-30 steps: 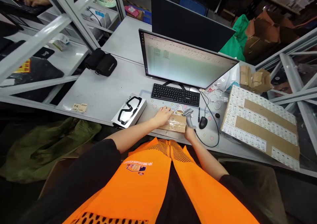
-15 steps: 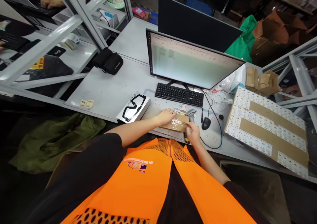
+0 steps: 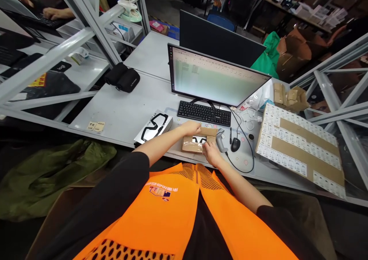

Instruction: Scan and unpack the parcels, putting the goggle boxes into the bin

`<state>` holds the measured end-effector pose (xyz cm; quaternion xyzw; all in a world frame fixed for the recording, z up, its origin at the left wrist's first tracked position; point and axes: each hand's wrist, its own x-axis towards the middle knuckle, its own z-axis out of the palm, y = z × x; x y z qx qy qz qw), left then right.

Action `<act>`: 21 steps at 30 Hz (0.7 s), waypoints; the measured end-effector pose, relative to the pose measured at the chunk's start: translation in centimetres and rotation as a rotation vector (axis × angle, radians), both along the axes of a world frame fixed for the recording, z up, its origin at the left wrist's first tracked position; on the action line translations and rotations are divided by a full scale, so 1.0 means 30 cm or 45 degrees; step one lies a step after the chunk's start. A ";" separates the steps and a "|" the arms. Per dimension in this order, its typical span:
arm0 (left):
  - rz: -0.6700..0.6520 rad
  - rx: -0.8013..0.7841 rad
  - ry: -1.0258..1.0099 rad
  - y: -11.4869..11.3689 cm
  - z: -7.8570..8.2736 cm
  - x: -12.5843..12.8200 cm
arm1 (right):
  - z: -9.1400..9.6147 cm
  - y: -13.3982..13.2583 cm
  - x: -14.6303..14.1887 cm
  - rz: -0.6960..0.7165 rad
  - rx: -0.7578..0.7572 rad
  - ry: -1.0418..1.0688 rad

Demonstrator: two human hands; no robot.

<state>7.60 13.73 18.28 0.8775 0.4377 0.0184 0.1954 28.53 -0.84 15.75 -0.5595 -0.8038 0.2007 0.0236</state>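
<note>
In the head view, the box (image 3: 188, 146) lies open near the frame's centre, with the left hand (image 3: 190, 128) at its upper edge and the right hand (image 3: 212, 153) at its right; fingers bend, but whether they clamp I cannot tell. It seems light and stiff, slippery on the tape (image 3: 197, 148), better held by its sides.

opened carton (image 3: 190, 146): brown | printed box (image 3: 154, 127): white, black outline | vest (image 3: 138, 223): orange
</note>
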 end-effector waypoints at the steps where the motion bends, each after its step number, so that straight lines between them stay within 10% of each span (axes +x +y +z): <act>1: 0.012 -0.001 -0.003 0.020 -0.002 0.004 | 0.003 0.004 -0.005 -0.007 0.058 -0.041; 6: 0.138 0.024 -0.006 0.031 -0.065 -0.007 | -0.036 -0.093 0.011 -0.030 0.317 -0.144; 12: 0.201 0.242 -0.211 -0.038 -0.068 -0.035 | -0.008 -0.089 0.116 0.084 -0.090 0.198; 16: -0.203 0.328 -0.386 -0.128 -0.036 -0.050 | 0.077 0.110 0.169 0.114 -0.160 0.315; 21: -0.722 -0.100 -0.144 -0.225 -0.107 -0.132 | 0.102 0.239 0.133 0.471 -0.401 -0.071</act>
